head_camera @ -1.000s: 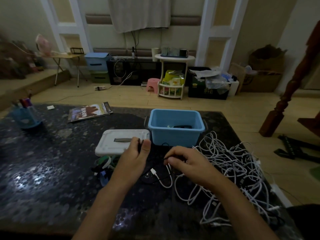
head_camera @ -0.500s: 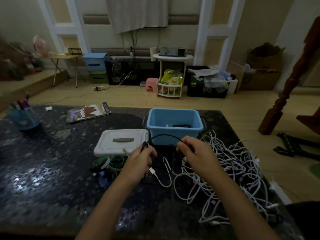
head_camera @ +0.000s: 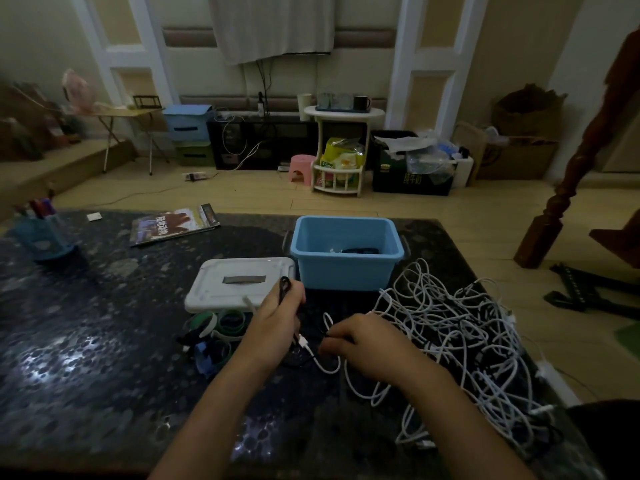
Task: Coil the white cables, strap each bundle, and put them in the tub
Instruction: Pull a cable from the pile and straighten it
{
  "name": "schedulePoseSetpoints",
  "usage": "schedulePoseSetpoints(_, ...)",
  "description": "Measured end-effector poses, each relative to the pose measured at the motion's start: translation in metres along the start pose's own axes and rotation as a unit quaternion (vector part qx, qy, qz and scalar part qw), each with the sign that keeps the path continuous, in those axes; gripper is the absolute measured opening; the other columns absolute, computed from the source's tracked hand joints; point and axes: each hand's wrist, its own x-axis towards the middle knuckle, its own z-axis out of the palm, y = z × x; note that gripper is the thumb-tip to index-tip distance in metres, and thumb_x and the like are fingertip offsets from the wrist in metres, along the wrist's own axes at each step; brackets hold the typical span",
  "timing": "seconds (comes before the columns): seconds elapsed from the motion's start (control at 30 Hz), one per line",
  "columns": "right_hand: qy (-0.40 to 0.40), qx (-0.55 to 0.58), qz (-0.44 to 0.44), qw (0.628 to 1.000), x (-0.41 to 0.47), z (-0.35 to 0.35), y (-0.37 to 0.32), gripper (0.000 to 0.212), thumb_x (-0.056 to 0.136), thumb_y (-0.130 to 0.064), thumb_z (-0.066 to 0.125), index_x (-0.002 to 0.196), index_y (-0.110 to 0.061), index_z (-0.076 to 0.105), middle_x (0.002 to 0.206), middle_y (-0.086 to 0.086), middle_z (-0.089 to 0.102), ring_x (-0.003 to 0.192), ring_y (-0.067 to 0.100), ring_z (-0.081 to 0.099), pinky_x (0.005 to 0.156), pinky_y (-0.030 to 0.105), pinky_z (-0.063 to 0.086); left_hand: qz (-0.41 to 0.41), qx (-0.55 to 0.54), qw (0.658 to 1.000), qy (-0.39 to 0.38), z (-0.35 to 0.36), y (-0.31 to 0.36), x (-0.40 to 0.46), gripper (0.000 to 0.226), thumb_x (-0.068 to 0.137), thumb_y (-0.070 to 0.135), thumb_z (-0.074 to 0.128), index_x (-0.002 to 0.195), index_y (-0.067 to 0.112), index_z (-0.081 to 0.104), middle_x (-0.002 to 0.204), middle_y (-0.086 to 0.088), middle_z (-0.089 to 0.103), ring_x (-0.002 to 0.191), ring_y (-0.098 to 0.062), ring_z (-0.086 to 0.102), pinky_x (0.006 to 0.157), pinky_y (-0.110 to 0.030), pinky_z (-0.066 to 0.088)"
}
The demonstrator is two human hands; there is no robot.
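A tangled heap of white cables (head_camera: 457, 334) lies on the dark table to the right. The blue tub (head_camera: 346, 271) stands just beyond my hands with a dark bundle inside. My left hand (head_camera: 277, 320) grips a thin black cable (head_camera: 284, 285) that loops above its thumb. My right hand (head_camera: 367, 344) is low over the table, fingers curled, pinching the same black cable near a white cable end (head_camera: 304, 341). Green and white straps (head_camera: 221, 323) lie left of my left hand.
The tub's white lid (head_camera: 239, 282) lies left of the tub. A magazine (head_camera: 173, 226) and a blue pen cup (head_camera: 41, 237) sit at the table's far left. The table's right edge runs beside the cable heap.
My right hand has dropped from in front of the tub down toward the table. The black cable arc between my hands has collapsed into a small loop above my left hand.
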Motion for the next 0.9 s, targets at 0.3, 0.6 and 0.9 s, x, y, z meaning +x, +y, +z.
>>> schedulePoseSetpoints(0.3, 0.019, -0.008, -0.028, 0.999, -0.002, 0.007, -0.006, 0.023, 0.096, -0.045, 0.059, 0.095, -0.030, 0.076, 0.083, 0.002, 0.070, 0.075, 0.014, 0.059, 0.063, 0.031, 0.037, 0.072, -0.049, 0.996, 0.001, 0.005, -0.001, -0.001, 0.051, 0.103, 0.045, 0.035, 0.070, 0.009, 0.053, 0.060, -0.005, 0.059, 0.078, -0.026, 0.070, 0.084, -0.041, 0.052)
schedulePoseSetpoints(0.6, -0.003, -0.027, -0.043, 0.999, -0.003, 0.012, -0.002, 0.021, 0.097, -0.036, 0.056, 0.091, -0.024, 0.073, 0.088, -0.001, 0.069, 0.086, 0.017, 0.063, 0.086, 0.033, 0.050, 0.071, -0.052, 0.995, 0.050, -0.007, 0.004, 0.005, 0.048, 0.092, 0.059, 0.044, 0.084, 0.011, 0.045, 0.054, 0.004, 0.034, 0.040, -0.017, 0.035, 0.048, -0.034, 0.035)
schedulePoseSetpoints(0.9, 0.074, 0.078, -0.115, 0.988, -0.017, -0.013, -0.022, 0.022, 0.073, -0.044, 0.043, 0.079, -0.038, 0.064, 0.084, -0.011, 0.065, 0.081, 0.004, 0.061, 0.086, 0.021, 0.047, 0.116, 0.235, 0.959, 0.104, -0.022, -0.002, 0.009, 0.056, 0.091, 0.062, 0.034, 0.105, 0.014, 0.059, 0.086, 0.004, 0.060, 0.081, -0.012, 0.055, 0.077, -0.038, 0.044)
